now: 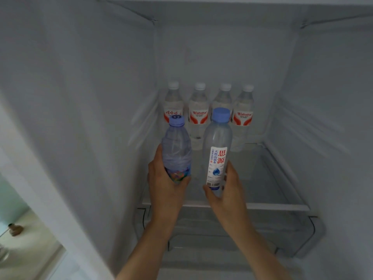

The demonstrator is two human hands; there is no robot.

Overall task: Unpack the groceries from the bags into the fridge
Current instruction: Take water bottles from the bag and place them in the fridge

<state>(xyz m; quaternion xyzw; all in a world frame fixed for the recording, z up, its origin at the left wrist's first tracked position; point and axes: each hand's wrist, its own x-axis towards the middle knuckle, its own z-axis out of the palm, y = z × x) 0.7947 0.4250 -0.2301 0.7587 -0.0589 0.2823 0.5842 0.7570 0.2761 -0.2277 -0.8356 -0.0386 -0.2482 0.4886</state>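
Four white-capped bottles [210, 116] block the back of the glass shelf [282, 178]; its front and right lie open.

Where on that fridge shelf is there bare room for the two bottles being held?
The glass shelf is bare in front of the four white-capped bottles and along its right side up to the fridge wall. The back is crowded by that row. The left hand and right hand each hold a blue-capped bottle.

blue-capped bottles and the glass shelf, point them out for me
crinkled bottle [176, 150], head view, on its body
labelled bottle [217, 158], head view, on its white label
glass shelf [282, 206], head view, on its front edge
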